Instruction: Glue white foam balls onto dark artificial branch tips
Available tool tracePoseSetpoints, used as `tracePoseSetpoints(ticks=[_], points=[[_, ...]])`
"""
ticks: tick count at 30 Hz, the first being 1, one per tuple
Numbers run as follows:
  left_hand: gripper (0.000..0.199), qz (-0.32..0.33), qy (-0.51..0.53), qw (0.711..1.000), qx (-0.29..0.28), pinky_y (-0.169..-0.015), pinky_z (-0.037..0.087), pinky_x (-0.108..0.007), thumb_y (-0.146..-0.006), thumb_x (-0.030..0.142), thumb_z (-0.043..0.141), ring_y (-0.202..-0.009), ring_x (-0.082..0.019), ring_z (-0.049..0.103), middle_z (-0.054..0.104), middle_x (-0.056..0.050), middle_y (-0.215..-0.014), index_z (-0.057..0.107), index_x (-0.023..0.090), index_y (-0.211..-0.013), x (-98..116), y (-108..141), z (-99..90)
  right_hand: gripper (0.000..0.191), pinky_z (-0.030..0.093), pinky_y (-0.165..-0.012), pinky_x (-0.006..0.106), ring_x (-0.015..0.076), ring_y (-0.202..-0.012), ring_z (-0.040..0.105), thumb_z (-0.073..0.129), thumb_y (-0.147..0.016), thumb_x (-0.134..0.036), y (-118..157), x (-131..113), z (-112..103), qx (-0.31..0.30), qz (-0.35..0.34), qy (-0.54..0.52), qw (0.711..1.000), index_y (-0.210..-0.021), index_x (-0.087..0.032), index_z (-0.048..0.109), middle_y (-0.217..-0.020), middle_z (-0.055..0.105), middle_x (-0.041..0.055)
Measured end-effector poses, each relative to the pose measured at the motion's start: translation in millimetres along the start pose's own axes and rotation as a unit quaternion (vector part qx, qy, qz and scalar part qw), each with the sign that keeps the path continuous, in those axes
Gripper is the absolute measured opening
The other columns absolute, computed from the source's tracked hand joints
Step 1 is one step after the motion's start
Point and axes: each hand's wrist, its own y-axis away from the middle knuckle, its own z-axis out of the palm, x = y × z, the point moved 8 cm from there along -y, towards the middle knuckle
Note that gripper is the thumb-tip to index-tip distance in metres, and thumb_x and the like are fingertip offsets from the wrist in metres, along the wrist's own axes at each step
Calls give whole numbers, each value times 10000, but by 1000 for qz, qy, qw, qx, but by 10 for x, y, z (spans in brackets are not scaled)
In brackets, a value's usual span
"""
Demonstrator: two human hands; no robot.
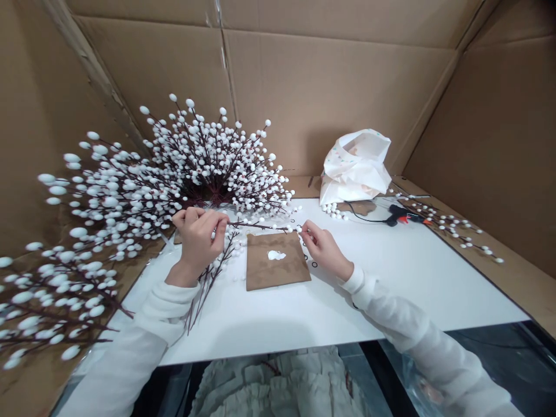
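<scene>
A thin dark stem (260, 225) with small white berries stretches between my hands above a white board. My left hand (200, 234) is closed around its left end, fingers wrapped. At the other end, my right hand (322, 246) pinches the stem's tip near a white berry. Just below the stem, a brown square sheet (278, 272) lies on the board with a white blob (276, 255) on it. Bare-ended dark stems (207, 288) lie beside and partly under my left wrist.
Large bunches of white-berried branches (212, 156) fill the back left. More branches (56, 301) lie at the left edge. A white bag (356, 165), a black tool with an orange tip (397, 216) and a berry sprig (460, 226) lie at the right. Cardboard walls (339, 81) enclose the white board (391, 284).
</scene>
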Motion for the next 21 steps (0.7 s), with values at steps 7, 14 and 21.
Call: tracePoseSetpoints(ticks=[7,14,21], points=[[218,-4,-15,1000,1,-819,170,-337,-862,275,435,-807,-168,469,640,7,-666,594,227,-721,-38,-8,-1,215,303,-609,227,113,-615,438,422,-908,-358,-47,117,11,13,31,-41,999,-819,-169,473,-682,513,-5],[243,36,0,996,79,-855,167,-344,-840,339,412,-769,-185,473,570,12,-563,563,247,-673,-75,-47,-57,264,322,-612,229,115,-626,448,499,-862,-420,-142,208,-65,45,74,-83,993,-777,-171,476,-682,515,-8],[284,-44,53,997,44,-884,177,-369,-812,412,397,-795,-218,480,558,-15,-555,589,275,-656,-175,-87,11,296,306,-593,221,100,-608,376,547,-807,-424,-209,276,-58,41,77,-170,982,-710,-152,480,-640,446,-17]])
